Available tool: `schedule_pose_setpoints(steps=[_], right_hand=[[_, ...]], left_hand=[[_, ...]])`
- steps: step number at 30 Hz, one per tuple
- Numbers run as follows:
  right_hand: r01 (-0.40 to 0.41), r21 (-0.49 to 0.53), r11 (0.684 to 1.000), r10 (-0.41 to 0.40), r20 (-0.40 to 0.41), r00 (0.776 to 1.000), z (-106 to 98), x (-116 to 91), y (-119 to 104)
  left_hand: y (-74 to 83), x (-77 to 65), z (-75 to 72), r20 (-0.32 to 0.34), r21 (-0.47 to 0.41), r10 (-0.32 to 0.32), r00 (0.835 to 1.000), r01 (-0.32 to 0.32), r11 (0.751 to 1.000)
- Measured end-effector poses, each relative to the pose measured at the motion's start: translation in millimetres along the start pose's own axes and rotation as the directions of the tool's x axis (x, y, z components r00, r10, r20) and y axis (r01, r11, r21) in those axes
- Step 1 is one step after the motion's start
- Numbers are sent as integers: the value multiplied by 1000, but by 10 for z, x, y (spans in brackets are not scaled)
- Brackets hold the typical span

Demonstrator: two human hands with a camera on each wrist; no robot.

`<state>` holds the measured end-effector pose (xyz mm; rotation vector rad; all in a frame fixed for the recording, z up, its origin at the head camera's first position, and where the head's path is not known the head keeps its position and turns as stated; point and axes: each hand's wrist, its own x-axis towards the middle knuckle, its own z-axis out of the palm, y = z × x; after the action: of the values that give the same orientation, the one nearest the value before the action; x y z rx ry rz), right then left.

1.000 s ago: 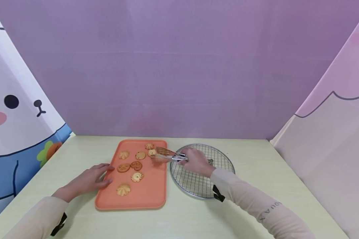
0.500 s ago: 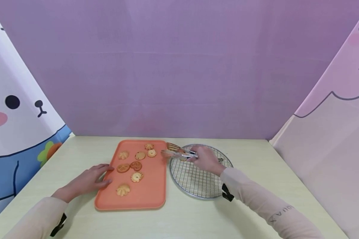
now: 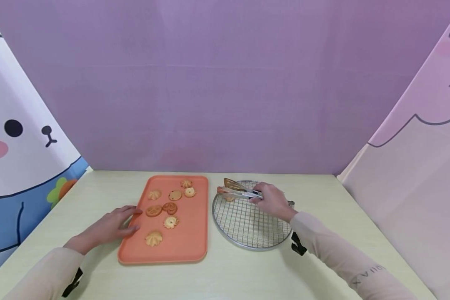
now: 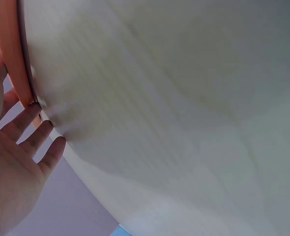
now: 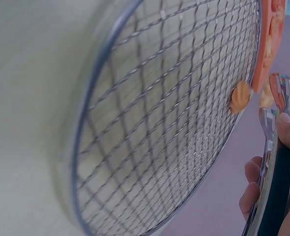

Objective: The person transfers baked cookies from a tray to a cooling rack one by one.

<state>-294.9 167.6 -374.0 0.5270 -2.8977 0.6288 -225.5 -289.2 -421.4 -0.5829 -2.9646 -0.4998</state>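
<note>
In the head view, my right hand [image 3: 271,202] grips metal tongs [image 3: 243,191] above the far left part of a round wire rack [image 3: 253,225]. A small ridged cookie [image 5: 241,97] lies on the rack below the tongs' tips. Something pale orange shows between the tips in the right wrist view; whether it is a held cookie I cannot tell. My left hand [image 3: 110,227] touches the left rim of an orange tray [image 3: 187,246], its fingers fairly straight. Several cookies lie on that tray, among them a ridged one [image 3: 153,238] and a heart-shaped one [image 3: 170,208].
Tray and rack stand side by side on a pale wooden table [image 3: 225,279], with a narrow gap between them. A purple curtain [image 3: 225,91] closes off the back. Printed cartoon cloths [image 3: 30,104] hang at both sides.
My right hand has carried the tongs rightward from over the tray to over the rack. The cookie on the rack has come into sight. My left hand has stayed at the tray.
</note>
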Motion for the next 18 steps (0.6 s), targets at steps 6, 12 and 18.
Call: schedule_pose_setpoints(steps=[6, 12, 18], right_hand=[[-11, -19, 1000, 11, -21, 1000, -16, -32, 135], [-35, -33, 999, 34, -29, 999, -35, -66, 261], [-35, -22, 999, 34, -35, 999, -71, -94, 359]], left_hand=[[-25, 4, 18, -3, 6, 6, 1000, -6, 1000], [-52, 14, 35, 0, 2, 12, 1000, -12, 1000], [-64, 24, 36, -13, -9, 38, 999, -39, 999]])
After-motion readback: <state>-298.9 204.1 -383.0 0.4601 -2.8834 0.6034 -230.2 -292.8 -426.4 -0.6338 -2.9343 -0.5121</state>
